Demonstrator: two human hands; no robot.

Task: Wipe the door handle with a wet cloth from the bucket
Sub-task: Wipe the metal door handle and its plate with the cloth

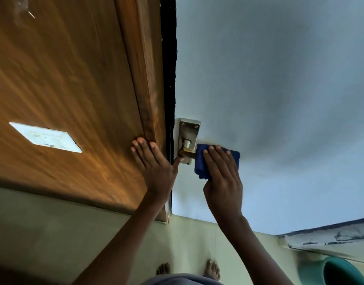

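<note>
- Blue cloth (200, 163), soft and floppy, is pressed flat over the door handle (187, 152) by the right hand (223, 177), fingers spread wide.
- Left hand (155, 163) is laid open on the wooden frame (144, 79), nothing held.
- Brass lever looks rigid, probably best wrapped fully.

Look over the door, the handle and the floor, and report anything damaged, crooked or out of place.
One thing stands out: the strip along the bottom of the blue door, at lower right, looks chipped and peeling, pale patches showing through dark paint. The handle plate sits straight. The blue cloth is pressed on the handle by the right hand. No spill is visible.
</note>
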